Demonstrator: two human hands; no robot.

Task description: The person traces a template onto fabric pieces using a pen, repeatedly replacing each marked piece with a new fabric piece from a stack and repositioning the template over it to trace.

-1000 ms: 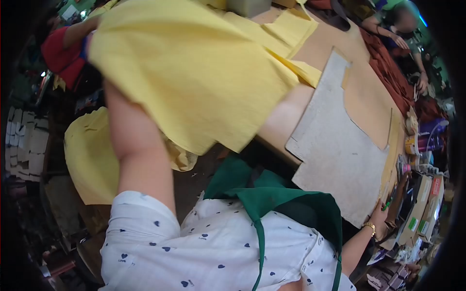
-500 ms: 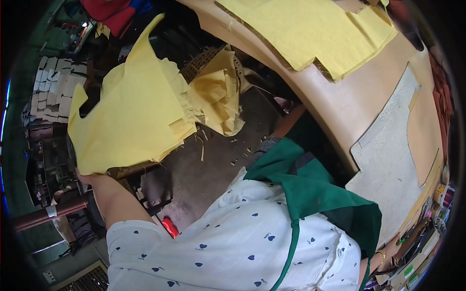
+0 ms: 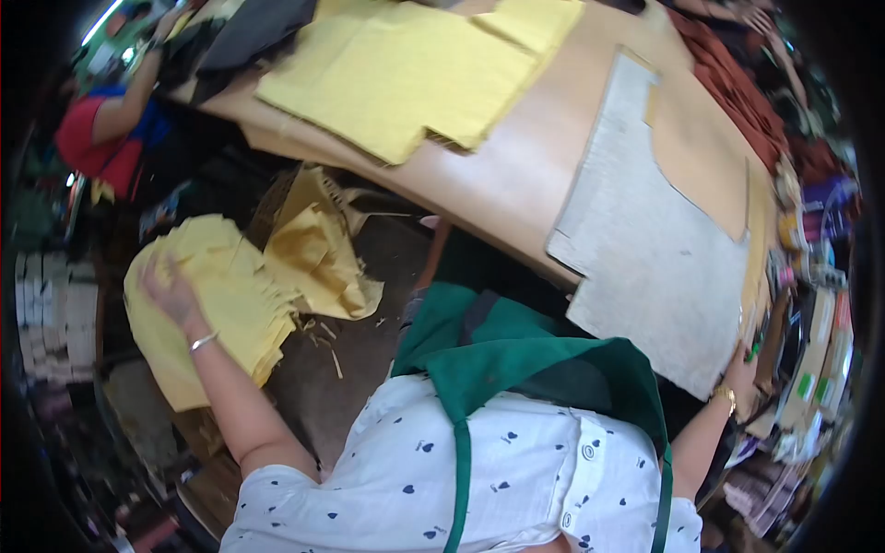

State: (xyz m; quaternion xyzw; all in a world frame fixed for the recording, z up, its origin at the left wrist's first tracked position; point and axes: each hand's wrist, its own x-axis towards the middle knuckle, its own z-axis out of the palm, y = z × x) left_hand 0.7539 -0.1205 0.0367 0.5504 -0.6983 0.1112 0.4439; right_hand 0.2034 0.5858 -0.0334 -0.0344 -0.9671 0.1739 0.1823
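At the left, my left hand (image 3: 171,290) is slightly blurred over a stack of yellow sheets (image 3: 212,318), fingers spread and nothing in its grasp. My right hand (image 3: 740,373) is at the far right beside the lower end of a large grey template (image 3: 659,263). Its fingers are closed around a small green item (image 3: 754,348), mostly hidden. Yellow sheets with a notched edge (image 3: 406,78) lie on the tan work surface (image 3: 498,184), left of the template.
Crumpled yellow material (image 3: 318,263) hangs beside the left stack. A person in red (image 3: 101,138) is at the upper left, and another person's arms (image 3: 765,32) show at the upper right. Reddish-brown cloth (image 3: 733,88) borders the table. Boxes (image 3: 816,341) stand at the right.
The yellow sheet raised over the table a second ago was at the left half a second ago, with my left hand at its edge. That hand is now open above the stack. My right hand stays beside the template.
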